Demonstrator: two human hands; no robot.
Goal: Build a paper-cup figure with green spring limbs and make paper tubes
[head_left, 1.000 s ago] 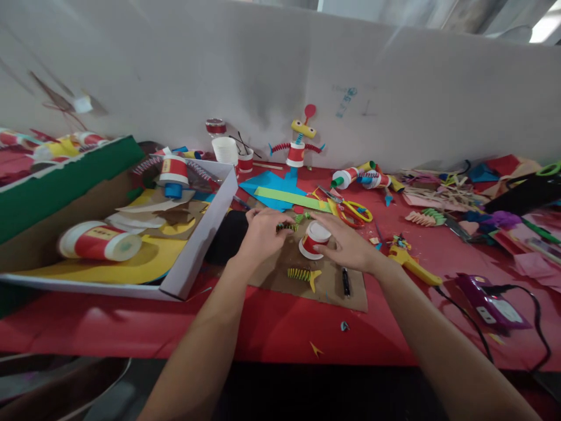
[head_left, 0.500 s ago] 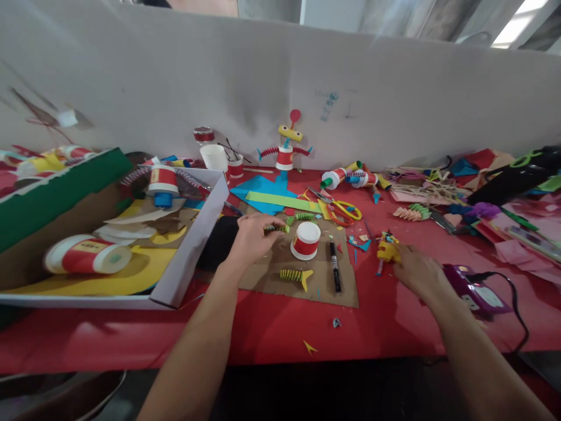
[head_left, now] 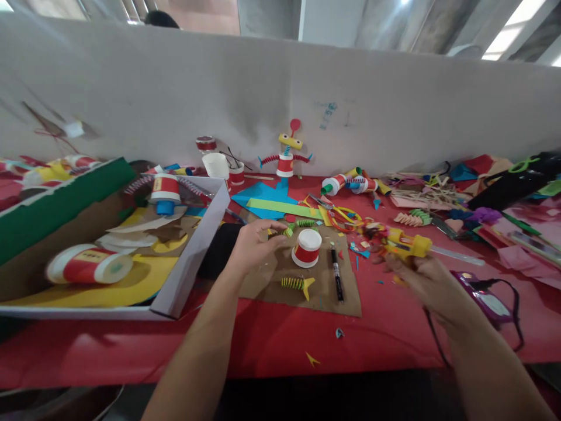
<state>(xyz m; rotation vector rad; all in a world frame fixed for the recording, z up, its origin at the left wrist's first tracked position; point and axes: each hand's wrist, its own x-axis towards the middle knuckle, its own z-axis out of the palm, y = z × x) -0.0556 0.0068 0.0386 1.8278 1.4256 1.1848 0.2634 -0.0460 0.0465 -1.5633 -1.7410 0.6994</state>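
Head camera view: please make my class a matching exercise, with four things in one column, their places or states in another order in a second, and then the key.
Column one
1. Yellow glue gun
2. Black pen
3. Red-and-white cup
4. Light green strip

Column two
A. Standing bottom-up on the brown cardboard
B. Lying across the blue paper
C. Held in the right hand
D. Lying on the brown cardboard

Right pairs: 1-C, 2-D, 3-A, 4-B
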